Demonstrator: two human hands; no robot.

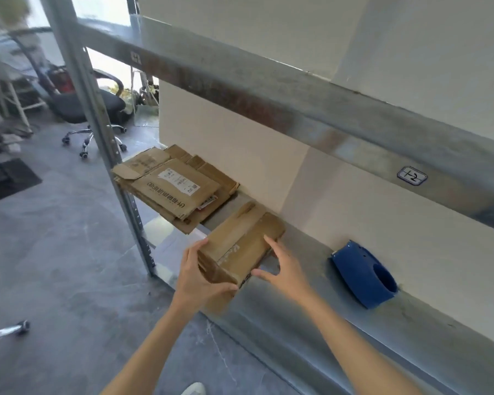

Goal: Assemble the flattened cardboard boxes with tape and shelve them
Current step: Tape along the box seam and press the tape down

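Observation:
A small assembled cardboard box (240, 240) with tape along its top seam sits at the front of the metal shelf (311, 317), partly over its edge. My left hand (200, 275) grips the box's near left corner, fingers curled under it. My right hand (283, 266) holds the box's right side, thumb and fingers spread against it. A stack of flattened cardboard boxes (174, 186) lies at the shelf's left end, just behind the assembled box. A blue tape dispenser (364, 275) stands on the shelf to the right, against the wall.
A steel upright (103, 132) stands at the shelf's left front corner and an upper shelf beam (297, 109) runs overhead. A black office chair (92, 109) is on the grey floor beyond. A white-handled object (9, 332) lies on the floor at left.

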